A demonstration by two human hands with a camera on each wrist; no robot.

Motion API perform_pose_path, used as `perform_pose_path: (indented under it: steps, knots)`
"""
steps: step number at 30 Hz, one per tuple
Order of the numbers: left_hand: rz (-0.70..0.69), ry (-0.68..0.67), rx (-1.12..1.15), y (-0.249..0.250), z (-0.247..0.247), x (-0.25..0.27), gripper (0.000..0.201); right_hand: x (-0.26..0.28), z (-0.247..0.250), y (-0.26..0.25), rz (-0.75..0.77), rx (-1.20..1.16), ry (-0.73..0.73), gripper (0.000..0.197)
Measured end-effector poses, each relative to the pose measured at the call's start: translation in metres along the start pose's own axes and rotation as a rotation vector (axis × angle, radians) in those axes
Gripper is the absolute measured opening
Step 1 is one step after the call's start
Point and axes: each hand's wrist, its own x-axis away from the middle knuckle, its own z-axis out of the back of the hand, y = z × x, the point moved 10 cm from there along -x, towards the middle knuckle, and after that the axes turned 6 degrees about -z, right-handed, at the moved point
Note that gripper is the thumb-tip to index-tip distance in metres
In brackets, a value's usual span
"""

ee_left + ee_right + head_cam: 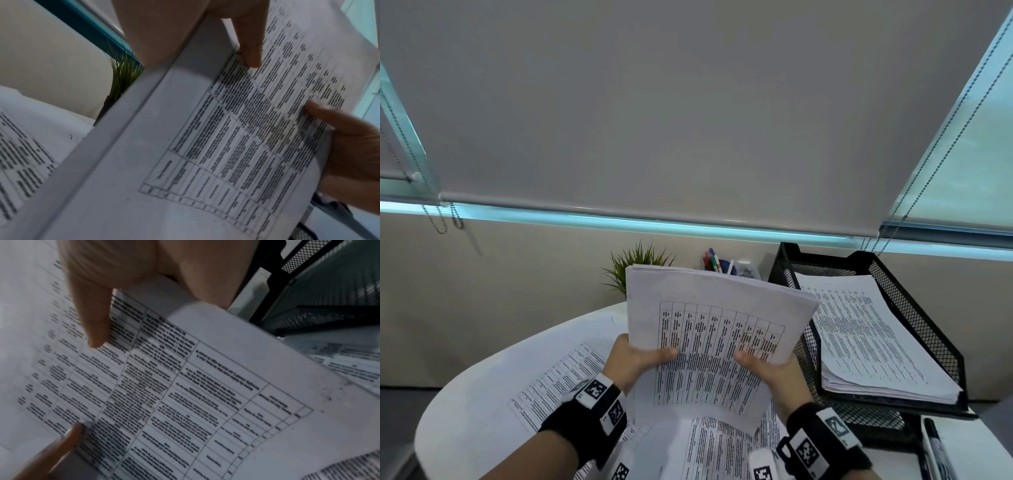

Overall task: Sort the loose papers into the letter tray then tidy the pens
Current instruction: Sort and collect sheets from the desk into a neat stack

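A stack of printed papers with tables stands lifted above the round white table. My left hand grips its left edge, thumb on the front sheet. My right hand grips the right edge the same way. The left wrist view shows the stack with my left thumb on it; the right wrist view shows the sheets under my right thumb. A black mesh letter tray at the right holds a pile of papers. Pens stand in a holder behind the stack.
More loose printed sheets lie on the table under my hands. A small green plant stands at the back. A black marker lies at the right, beside the tray's base. A wall and window blind rise behind the table.
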Motion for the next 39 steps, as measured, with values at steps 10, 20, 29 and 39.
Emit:
perform_pose_path:
  steps: [10, 20, 29, 39]
  knots:
    - [0.093, 0.033, -0.005, -0.017, 0.004, 0.011, 0.04, -0.003, 0.006, 0.04, -0.097, 0.001, 0.078, 0.118]
    - [0.128, 0.037, 0.018, -0.034, 0.01, 0.014, 0.064, -0.003, 0.016, 0.073, -0.192, -0.067, 0.183, 0.114]
    - [0.141, -0.012, 0.06, -0.042, 0.012, 0.024, 0.097, 0.002, 0.019, 0.077, -0.178, 0.04, 0.206, 0.131]
    - [0.118, 0.066, 0.177, -0.038, 0.019, 0.028, 0.07, 0.014, 0.008, 0.053, -0.085, -0.006, 0.173, 0.105]
